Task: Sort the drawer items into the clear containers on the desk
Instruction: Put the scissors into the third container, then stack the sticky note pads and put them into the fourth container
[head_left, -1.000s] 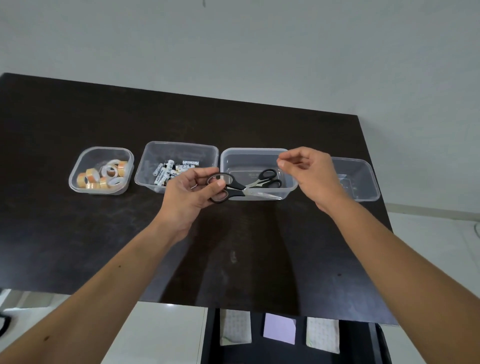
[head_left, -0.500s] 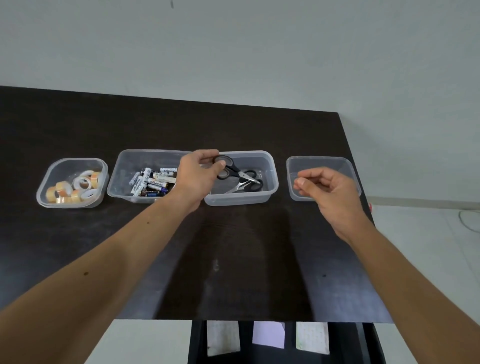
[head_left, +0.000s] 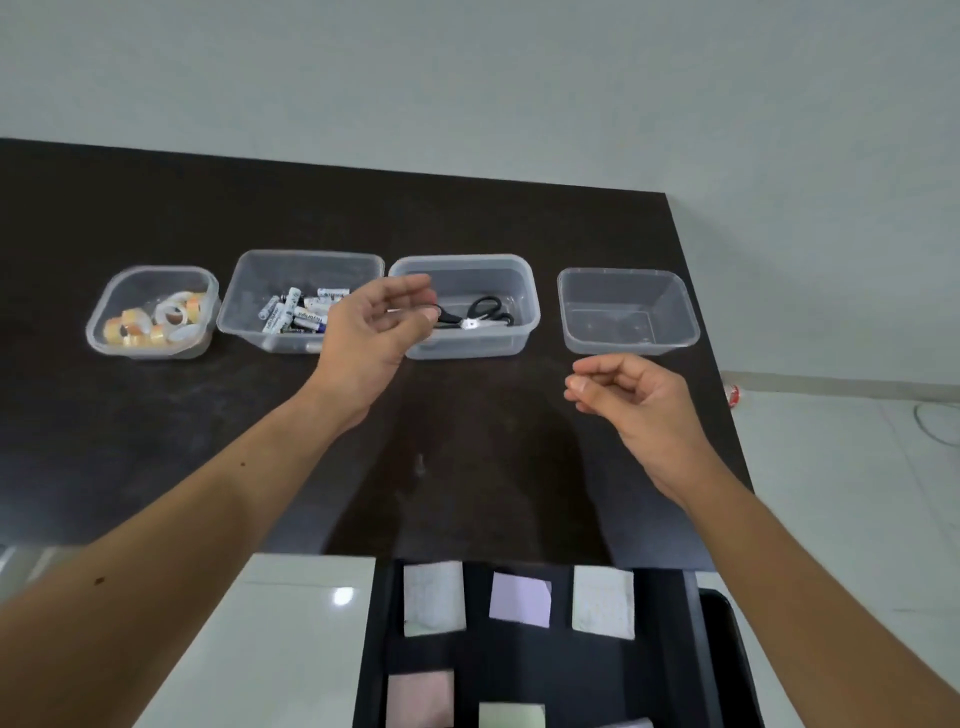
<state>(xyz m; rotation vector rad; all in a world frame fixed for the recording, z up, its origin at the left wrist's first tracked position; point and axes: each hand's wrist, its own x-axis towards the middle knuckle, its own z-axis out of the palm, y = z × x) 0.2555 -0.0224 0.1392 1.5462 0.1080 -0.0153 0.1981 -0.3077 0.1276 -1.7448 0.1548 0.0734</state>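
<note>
A row of clear containers stands on the dark desk (head_left: 467, 467). From the left, one holds tape rolls (head_left: 156, 319), one holds batteries (head_left: 296, 312), one (head_left: 519, 270) holds black-handled scissors (head_left: 480, 314), and the rightmost container (head_left: 680, 312) looks empty. My left hand (head_left: 374, 332) hovers in front of the scissors container, fingers apart, holding nothing. My right hand (head_left: 634, 400) floats just in front of the rightmost container with fingers loosely curled and nothing visible in it. Below the desk edge the open black drawer (head_left: 670, 649) holds several sticky note pads (head_left: 519, 597).
The desk's right edge runs close beside the rightmost container. White floor tiles (head_left: 270, 634) show left of the drawer. A grey wall rises behind the desk.
My left hand let go of the scissors, which now lie in the third container, and has drawn back open. My right hand pulled back toward me. The view tilted down, showing more drawer.
</note>
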